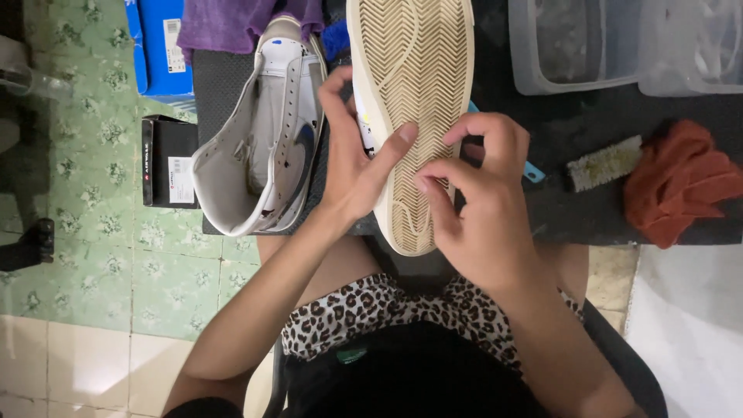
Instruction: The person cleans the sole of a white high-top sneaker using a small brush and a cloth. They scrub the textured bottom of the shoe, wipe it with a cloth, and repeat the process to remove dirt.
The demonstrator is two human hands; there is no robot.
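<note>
A shoe with a cream zigzag-patterned sole (414, 85) is turned sole-up over a dark mat. My left hand (356, 159) grips its left side, thumb pressed on the sole near the heel. My right hand (480, 201) rests on the right edge of the sole, index fingertip touching the tread, other fingers curled. A second white high-top shoe (267, 135), unlaced and open, lies to the left on the mat. A light blue tool (532, 172) shows partly behind my right hand.
A scrub brush (604, 162) and a crumpled rust-red cloth (677, 186) lie on the dark mat (573, 209) at right. Two clear plastic tubs (573, 46) stand at the back. A purple cloth (224, 23), blue box (162, 46) and black box (166, 162) are at left on green tiles.
</note>
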